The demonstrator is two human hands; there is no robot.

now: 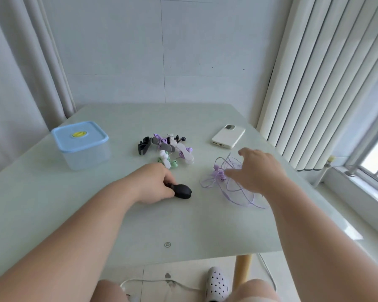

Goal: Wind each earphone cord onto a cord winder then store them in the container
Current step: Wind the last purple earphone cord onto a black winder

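The left hand (pixel 155 182) pinches a black winder (pixel 182 191) against the table (pixel 118 214), its long axis running left to right, free end towards the purple cord (pixel 229 182). That cord lies in a loose tangle just right of the winder, directly under the right hand (pixel 255 168), which hovers with fingers spread, so it is nearer. The container (pixel 81 144) sits lidded, far left.

Pale table (pixel 205 225) here: I see a blue-lidded container (pixel 80 136) at left, a heap of winders and earphones (pixel 168 147) mid-table, white phone (pixel 228 136), loose purple cord (pixel 217 172), black winder (pixel 183 191) nearer.
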